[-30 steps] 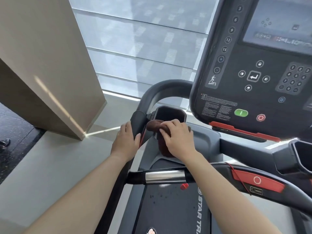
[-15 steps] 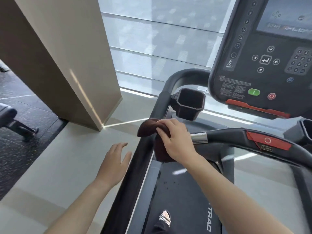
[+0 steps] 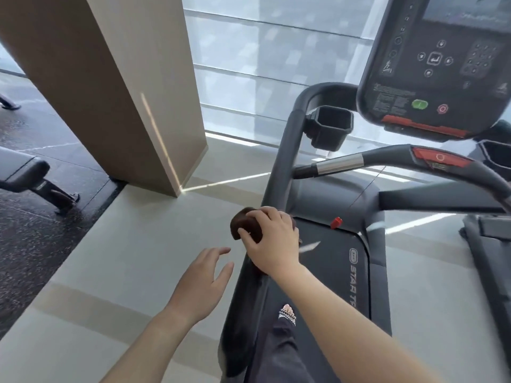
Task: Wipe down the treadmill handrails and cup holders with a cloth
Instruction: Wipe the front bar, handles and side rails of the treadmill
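My right hand point(image 3: 272, 240) is wrapped around a dark brown cloth point(image 3: 244, 223) and presses it onto the black left handrail point(image 3: 287, 150) about halfway along its length. The rail runs from the lower middle up to a curve beside the console. A black left cup holder point(image 3: 330, 125) hangs off the rail further up, apart from the cloth. My left hand point(image 3: 203, 280) hovers just left of the rail with fingers spread, touching nothing. A second cup holder point(image 3: 495, 153) shows partly at the right edge.
The console point(image 3: 439, 62) with green and red buttons hangs at upper right. A front crossbar point(image 3: 387, 161) with a chrome sensor and red stop tab spans below it. A beige column point(image 3: 116, 78) stands left. A bench leg point(image 3: 41, 183) sits on the dark floor. My foot point(image 3: 287, 315) rests on the belt.
My right hand slid the cloth from the cup holder back down the left handrail toward me. My left hand let go of the rail and now hovers open beside it.
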